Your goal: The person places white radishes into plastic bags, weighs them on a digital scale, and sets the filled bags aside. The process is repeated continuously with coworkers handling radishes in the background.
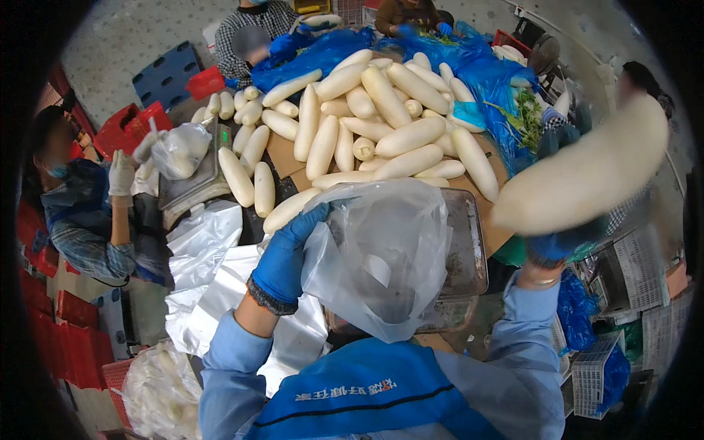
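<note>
My left hand point(289, 253), in a blue glove with a dark cuff, grips the rim of a clear plastic bag point(379, 258) that hangs with its mouth spread. Out to the right, my gloved right hand point(555, 245) holds up a large white radish point(583, 170), blurred and close to the camera; the radish hides most of the fingers. Beyond the bag lies a heap of peeled-looking white radishes point(379, 99) on flattened cardboard point(495, 168). A metal weighing platform point(467, 236) stands just right of the bag, partly covered by it.
Flat plastic bags point(209, 275) lie left of my arm. A second scale point(201, 181) stands further left, where a white-gloved person point(88, 203) handles a filled bag point(181, 148). Other people are around the table. Blue plastic sheeting point(467, 60) covers the far side; white crates point(597, 379) stand right.
</note>
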`<state>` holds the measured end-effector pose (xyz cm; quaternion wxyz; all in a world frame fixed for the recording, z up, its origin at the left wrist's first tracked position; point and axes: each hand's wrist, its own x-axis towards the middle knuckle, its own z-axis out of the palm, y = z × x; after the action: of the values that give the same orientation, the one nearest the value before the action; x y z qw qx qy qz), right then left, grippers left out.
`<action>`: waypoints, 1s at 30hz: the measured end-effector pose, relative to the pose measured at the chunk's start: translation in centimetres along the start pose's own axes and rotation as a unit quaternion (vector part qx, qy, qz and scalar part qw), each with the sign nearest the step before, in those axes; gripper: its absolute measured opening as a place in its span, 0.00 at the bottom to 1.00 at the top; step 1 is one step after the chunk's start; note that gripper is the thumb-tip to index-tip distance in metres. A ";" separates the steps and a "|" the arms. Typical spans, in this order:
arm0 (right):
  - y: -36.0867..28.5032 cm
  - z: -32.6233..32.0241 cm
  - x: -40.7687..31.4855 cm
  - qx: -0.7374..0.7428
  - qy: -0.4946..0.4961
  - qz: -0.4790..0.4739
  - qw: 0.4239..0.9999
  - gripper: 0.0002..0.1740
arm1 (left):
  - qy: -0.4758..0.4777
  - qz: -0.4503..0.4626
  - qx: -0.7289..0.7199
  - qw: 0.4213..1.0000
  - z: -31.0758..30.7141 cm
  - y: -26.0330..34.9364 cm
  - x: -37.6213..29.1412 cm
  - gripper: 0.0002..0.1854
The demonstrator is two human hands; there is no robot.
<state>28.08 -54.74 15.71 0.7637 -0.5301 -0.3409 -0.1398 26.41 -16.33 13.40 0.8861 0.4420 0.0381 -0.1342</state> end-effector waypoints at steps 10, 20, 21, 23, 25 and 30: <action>12.5 8.9 -3.3 -0.481 -0.330 0.292 0.758 0.39 | 0.004 0.064 0.067 0.996 -1.3 1.6 -2.3 0.17; 5.4 3.8 3.1 -0.147 -0.272 0.341 0.888 0.23 | 0.046 0.129 0.275 0.952 0.3 3.7 -0.8 0.20; 5.1 1.8 3.8 -0.133 -0.176 0.347 0.912 0.19 | 0.047 0.074 0.241 0.967 0.5 3.8 -1.1 0.21; 7.9 -3.4 5.8 -0.165 -0.043 0.259 0.951 0.18 | 0.031 0.060 0.205 0.976 0.8 3.7 -1.6 0.23; 12.7 -9.2 6.7 -0.335 0.041 0.230 0.913 0.30 | -0.013 0.048 0.166 0.985 0.8 3.5 -2.0 0.27; 22.9 -20.0 4.5 -0.636 0.084 0.290 0.710 0.66 | -0.002 0.078 0.094 0.992 0.3 2.6 -2.6 0.42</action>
<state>51.96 -63.04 -1.79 0.2739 -0.9495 0.0648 -0.1387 24.62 -14.54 16.08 0.8484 0.5247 -0.0114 -0.0684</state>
